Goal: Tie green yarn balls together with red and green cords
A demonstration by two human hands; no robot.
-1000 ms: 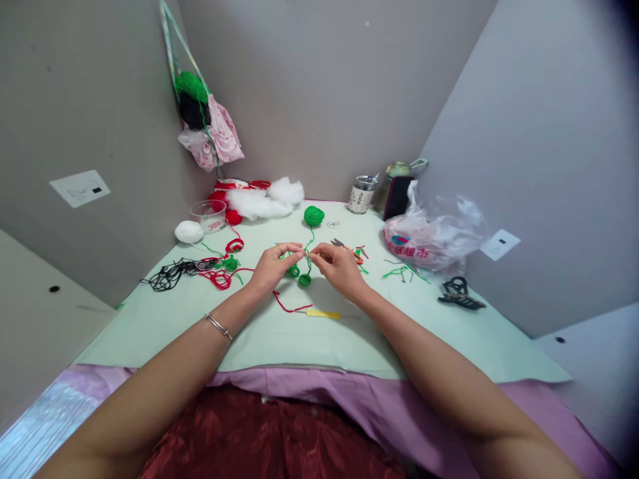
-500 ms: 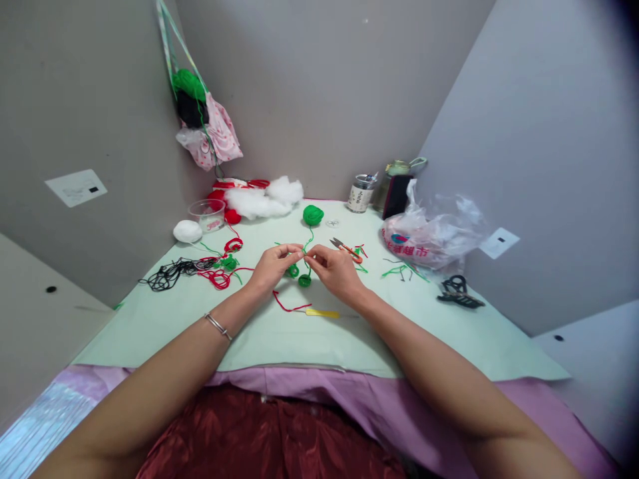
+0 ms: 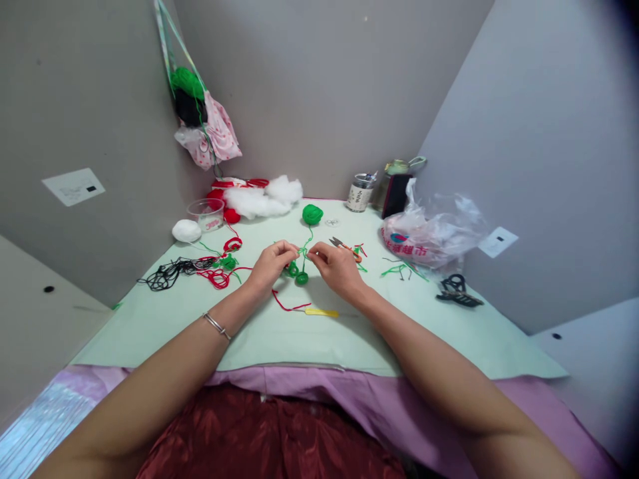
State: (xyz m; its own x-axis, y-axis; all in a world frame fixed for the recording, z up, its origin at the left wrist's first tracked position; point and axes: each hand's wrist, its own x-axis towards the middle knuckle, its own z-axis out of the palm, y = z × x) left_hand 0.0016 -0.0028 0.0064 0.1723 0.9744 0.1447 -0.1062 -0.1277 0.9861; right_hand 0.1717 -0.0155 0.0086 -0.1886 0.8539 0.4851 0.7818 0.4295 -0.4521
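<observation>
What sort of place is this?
Probably a small home craft corner: the table between grey walls holds a green yarn ball, white stuffing and orange-handled snips.

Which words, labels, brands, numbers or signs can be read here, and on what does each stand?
"超市": pink print on the plastic bag; characters before it are unclear.
Jar label: dark characters, too small to read.
Clear tub: reddish print, too blurred.
White card on left wall: faint print, unreadable.
</observation>
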